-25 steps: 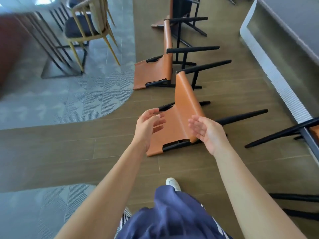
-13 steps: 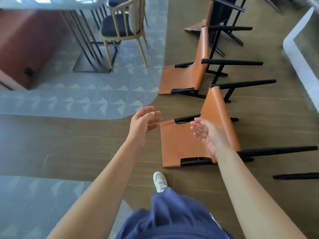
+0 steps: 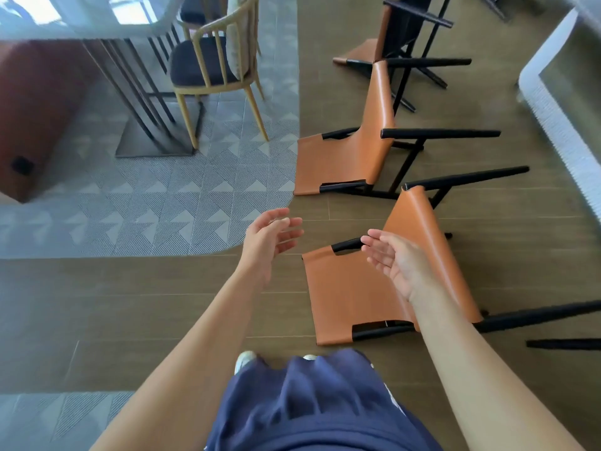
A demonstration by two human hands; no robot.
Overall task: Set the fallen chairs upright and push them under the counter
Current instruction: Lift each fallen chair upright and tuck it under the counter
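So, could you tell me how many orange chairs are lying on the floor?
3: nearest chair at centre right, second chair just beyond it, third chair at top. The black leg at the right edge may belong to a fourth.

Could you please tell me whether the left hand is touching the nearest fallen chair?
Apart. The head view shows bare floor between the left hand and the nearest fallen chair.

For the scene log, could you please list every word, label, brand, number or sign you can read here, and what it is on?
None can be read. The fallen chairs and the counter bear no text. A white mark on the blue clothing is too small and blurred to read.
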